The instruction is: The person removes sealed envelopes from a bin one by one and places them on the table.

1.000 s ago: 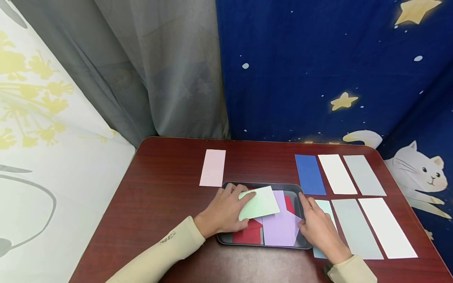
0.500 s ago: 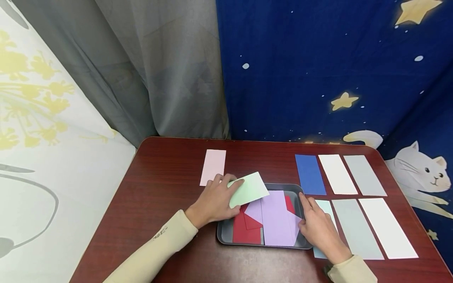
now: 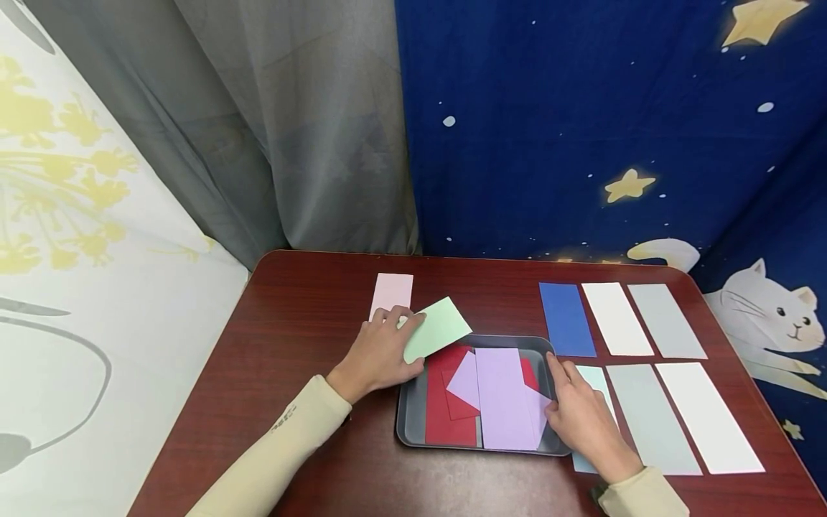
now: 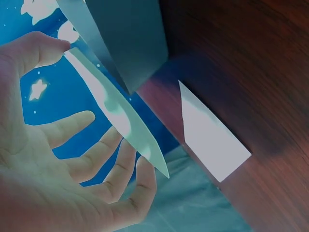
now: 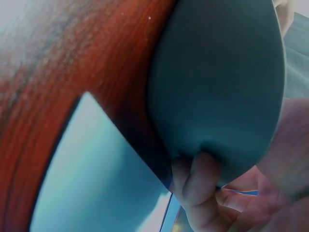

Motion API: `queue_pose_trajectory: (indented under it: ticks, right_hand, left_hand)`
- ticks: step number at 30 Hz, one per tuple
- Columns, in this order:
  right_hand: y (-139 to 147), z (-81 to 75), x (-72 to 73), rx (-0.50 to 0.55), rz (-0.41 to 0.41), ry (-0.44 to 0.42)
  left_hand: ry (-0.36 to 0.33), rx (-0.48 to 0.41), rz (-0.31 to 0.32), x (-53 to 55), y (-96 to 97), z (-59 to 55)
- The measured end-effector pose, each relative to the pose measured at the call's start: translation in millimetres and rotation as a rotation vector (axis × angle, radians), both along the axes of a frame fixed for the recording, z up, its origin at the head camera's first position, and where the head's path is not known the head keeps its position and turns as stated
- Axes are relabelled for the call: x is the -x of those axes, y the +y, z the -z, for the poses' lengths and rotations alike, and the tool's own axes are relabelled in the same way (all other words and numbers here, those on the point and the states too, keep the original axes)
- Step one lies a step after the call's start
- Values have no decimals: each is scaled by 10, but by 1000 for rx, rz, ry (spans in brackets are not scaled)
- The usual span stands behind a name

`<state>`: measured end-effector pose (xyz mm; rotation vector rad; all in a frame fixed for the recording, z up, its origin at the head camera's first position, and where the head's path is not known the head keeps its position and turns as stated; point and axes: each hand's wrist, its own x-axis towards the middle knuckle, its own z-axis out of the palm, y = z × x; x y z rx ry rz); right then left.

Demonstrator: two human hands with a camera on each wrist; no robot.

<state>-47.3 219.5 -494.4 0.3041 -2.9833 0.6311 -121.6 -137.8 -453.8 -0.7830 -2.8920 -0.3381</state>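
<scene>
Left hand (image 3: 377,354) pinches the green card (image 3: 441,329), now shifted toward ten o'clock, exposing more red cards (image 3: 446,427) in the tray (image 3: 413,420).

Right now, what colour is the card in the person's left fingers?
The card is pale green; the head view shows it best.

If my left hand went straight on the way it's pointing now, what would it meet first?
Likely the pale pink card on the table, just ahead of your left hand; height is hard to judge, so the hand might pass above.
</scene>
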Motion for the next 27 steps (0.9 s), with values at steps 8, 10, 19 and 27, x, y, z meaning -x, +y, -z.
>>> queue_pose_trajectory:
  ticks: [8, 10, 19, 27]
  right_hand:
    - [-1, -9, 1, 3, 3, -8]
    - [-4, -10, 0, 5, 4, -12]
    - [-9, -15, 1, 5, 10, -25]
    - [-16, -22, -6, 8, 12, -24]
  left_hand:
    - [-6, 0, -52, 84, -88, 2]
    - [-13, 0, -67, 106, -111, 8]
    - [-65, -29, -124, 197, -225, 63]
    - [-115, -46, -164, 270, -292, 100]
